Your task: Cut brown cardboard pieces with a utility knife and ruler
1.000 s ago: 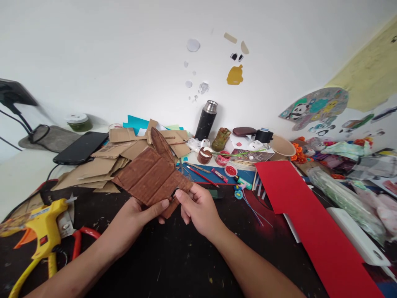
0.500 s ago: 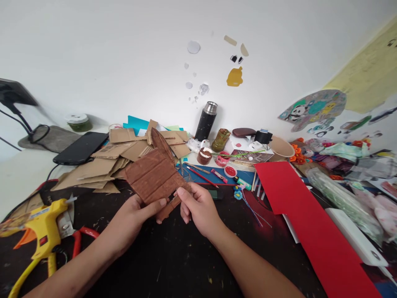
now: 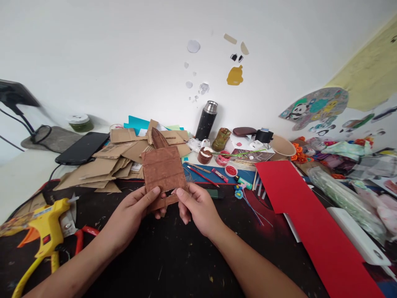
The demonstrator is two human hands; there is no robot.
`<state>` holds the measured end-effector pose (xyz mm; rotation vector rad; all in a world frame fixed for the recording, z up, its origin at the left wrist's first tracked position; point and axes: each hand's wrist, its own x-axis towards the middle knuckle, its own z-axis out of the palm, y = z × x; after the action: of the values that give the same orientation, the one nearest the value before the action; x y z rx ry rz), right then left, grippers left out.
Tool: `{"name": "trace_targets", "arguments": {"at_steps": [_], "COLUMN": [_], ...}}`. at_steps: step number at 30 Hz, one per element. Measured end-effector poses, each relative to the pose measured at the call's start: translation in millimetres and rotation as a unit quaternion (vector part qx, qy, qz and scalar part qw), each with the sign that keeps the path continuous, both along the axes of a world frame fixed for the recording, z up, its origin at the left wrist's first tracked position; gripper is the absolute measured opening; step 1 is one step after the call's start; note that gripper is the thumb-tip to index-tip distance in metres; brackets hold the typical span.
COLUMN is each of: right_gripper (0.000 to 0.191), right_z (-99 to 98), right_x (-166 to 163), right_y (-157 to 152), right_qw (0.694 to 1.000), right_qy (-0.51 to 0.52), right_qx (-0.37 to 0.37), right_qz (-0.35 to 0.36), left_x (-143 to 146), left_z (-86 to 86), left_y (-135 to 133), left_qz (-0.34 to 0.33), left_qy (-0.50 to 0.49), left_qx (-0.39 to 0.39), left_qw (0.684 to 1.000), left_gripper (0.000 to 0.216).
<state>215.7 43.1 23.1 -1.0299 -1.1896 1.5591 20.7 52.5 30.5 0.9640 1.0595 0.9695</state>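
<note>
Between my hands, above the dark tabletop, is a brown-painted cardboard piece (image 3: 163, 167) with creases across its broad face. A pointed flap rises behind its top edge, and a narrow strip with a gap above it runs along the bottom. My left hand (image 3: 144, 203) pinches the lower left corner, thumb on the front face. At the lower right, my right hand (image 3: 198, 205) grips the same piece with thumb and fingers. The fingertips behind the cardboard are partly hidden.
A yellow glue gun (image 3: 49, 225) and red-handled pliers (image 3: 81, 238) lie at left. Cut cardboard pieces (image 3: 93, 167) are piled behind. A black flask (image 3: 206, 122), paint pots (image 3: 231, 171) and a blue mat (image 3: 198, 176) stand at the back. Red card (image 3: 310, 223) stretches along the right.
The brown cardboard piece has turned from a slant to nearly upright, its broad face now more squarely toward me. My left hand has shifted with it; both hands keep hold.
</note>
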Motion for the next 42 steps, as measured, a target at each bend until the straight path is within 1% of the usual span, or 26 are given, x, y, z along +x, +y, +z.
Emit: {"name": "trace_targets", "arguments": {"at_steps": [5, 11, 13, 15, 18, 21, 27, 33, 38, 42], "right_gripper": [0.059, 0.055, 0.055, 0.055, 0.053, 0.05, 0.049, 0.048, 0.054, 0.062], "right_z": [-2.1, -0.8, 0.7, 1.7, 1.4, -0.8, -3.8, -2.1, -6.7, -7.9], "right_x": [0.6, 1.4, 1.0, 0.2, -1.5, -3.8, -7.6, -6.4, -6.5, -5.7], "right_y": [0.4, 0.4, -0.4, -1.5, -3.7, -6.2, -9.6, -8.6, -7.5, -6.0], "right_qw": [1.0, 0.997, 0.995, 0.994, 0.994, 0.995, 0.996, 0.996, 0.998, 0.999], "right_qy": [-0.015, -0.048, -0.062, -0.073, -0.077, -0.071, -0.075, -0.068, -0.05, -0.038], "right_qx": [0.0, 0.024, 0.036, 0.044, 0.047, 0.051, 0.05, 0.051, 0.031, 0.037], "right_qz": [-0.017, -0.055, -0.063, -0.065, -0.056, -0.038, -0.007, 0.001, 0.021, -0.005], "left_x": [-0.7, -2.8, -3.6, -3.8, -3.2, -2.3, -2.7, -2.9, -5.8, -6.5], "left_z": [3.0, 1.3, -0.9, -3.6, -6.9, -6.4, -1.9, -3.8, -1.0, -0.3], "left_y": [-0.8, -0.9, -0.2, 0.4, 1.1, 1.9, 2.8, 0.5, 2.0, 1.9], "left_qz": [-0.029, -0.055, -0.058, -0.056, -0.039, -0.015, 0.021, 0.001, 0.007, -0.008], "left_qy": [0.073, 0.096, 0.11, 0.104, 0.07, 0.048, 0.063, 0.031, 0.081, 0.11], "left_qx": [0.049, 0.079, 0.087, 0.089, 0.08, 0.076, 0.09, 0.084, 0.093, 0.092], "left_qw": [0.996, 0.991, 0.988, 0.989, 0.994, 0.996, 0.994, 0.996, 0.992, 0.99], "left_gripper": [0.053, 0.051, 0.049, 0.046, 0.041, 0.039, 0.039, 0.036, 0.034, 0.036]}}
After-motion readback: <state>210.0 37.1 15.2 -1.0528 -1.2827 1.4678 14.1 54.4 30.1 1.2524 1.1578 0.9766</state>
